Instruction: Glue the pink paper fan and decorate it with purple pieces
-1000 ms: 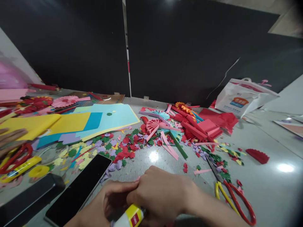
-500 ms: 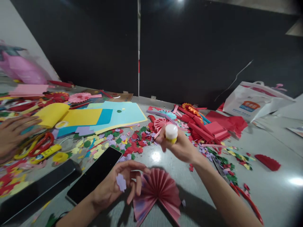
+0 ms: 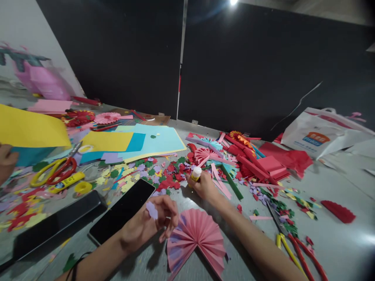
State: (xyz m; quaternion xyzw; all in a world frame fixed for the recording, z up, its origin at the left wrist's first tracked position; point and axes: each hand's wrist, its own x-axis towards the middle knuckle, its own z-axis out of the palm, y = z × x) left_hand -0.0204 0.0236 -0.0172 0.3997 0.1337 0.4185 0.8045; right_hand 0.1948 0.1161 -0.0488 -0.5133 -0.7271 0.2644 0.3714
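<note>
My left hand point(image 3: 149, 220) hangs just above the table, with a small lilac paper piece point(image 3: 151, 210) held at its fingers. A pleated pink paper fan point(image 3: 196, 239) lies on the table, its edge close to those fingertips. My right hand point(image 3: 202, 185) grips a white-capped glue stick point(image 3: 196, 174) upright, above the paper scraps and apart from the fan. At the far left edge, a co-worker's hand point(image 3: 6, 160) is next to a raised yellow paper sheet point(image 3: 32, 128).
A black phone point(image 3: 123, 210) and a dark tablet point(image 3: 55, 224) lie left of my hands. Colored paper sheets point(image 3: 155, 142), red-handled scissors point(image 3: 55, 171), and dense scraps cover the table. Another pair of scissors point(image 3: 293, 249) lies lower right, and a white plastic bag point(image 3: 324, 136) stands at the right.
My right hand has moved lower and farther from the camera with the glue stick. The co-worker's hand has shifted left, and the yellow sheet now stands raised at the left edge.
</note>
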